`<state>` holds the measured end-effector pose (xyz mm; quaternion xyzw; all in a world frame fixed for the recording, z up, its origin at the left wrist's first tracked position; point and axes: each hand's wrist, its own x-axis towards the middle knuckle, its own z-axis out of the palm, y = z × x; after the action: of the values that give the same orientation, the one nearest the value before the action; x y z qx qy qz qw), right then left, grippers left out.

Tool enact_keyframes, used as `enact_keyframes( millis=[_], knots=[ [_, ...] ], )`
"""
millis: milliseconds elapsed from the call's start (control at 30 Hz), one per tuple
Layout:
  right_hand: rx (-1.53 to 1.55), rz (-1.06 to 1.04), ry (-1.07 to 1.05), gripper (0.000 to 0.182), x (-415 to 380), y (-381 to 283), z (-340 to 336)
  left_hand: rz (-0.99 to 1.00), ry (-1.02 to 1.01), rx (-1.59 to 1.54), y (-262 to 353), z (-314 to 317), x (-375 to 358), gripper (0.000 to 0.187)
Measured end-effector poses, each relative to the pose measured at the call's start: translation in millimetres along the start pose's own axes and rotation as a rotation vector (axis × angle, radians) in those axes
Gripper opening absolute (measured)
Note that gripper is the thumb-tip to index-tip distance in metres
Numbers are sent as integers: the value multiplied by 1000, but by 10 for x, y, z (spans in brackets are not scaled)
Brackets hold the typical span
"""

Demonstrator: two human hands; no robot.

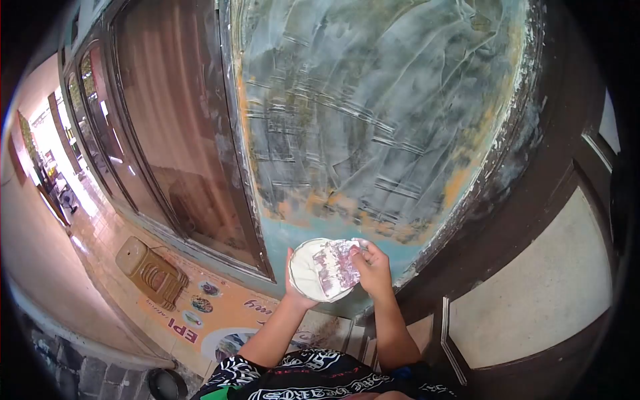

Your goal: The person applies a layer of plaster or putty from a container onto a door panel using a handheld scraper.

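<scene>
My left hand holds a shallow round dish from its left side and below, with whitish paste in it. A flat, rectangular reddish putty scraper, smeared with white, is gripped between the thumb and fingers of my right hand. The scraper lies over the right half of the dish and covers part of the paste. Both hands are in front of the lower part of a wall, which carries streaky grey-white filler over green and orange patches.
Left of the wall is a dark-framed window with a curtain behind the glass. A brown plastic stool stands on a printed orange banner spread on the floor. Dark wood with pale panels borders the right. A round black container is at bottom left.
</scene>
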<state>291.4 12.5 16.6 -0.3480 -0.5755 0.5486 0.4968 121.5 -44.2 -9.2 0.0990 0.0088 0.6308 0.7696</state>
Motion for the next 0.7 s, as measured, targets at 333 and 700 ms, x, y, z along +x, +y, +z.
enact_keyframes(
  millis=[333, 700],
  knots=[
    [34, 27, 75, 31, -35, -39, -91, -27, -5, 6, -114, 5, 63, 85],
    [-31, 37, 12, 29, 5, 35, -65, -60, 45, -52, -82, -82, 51, 88]
  ],
)
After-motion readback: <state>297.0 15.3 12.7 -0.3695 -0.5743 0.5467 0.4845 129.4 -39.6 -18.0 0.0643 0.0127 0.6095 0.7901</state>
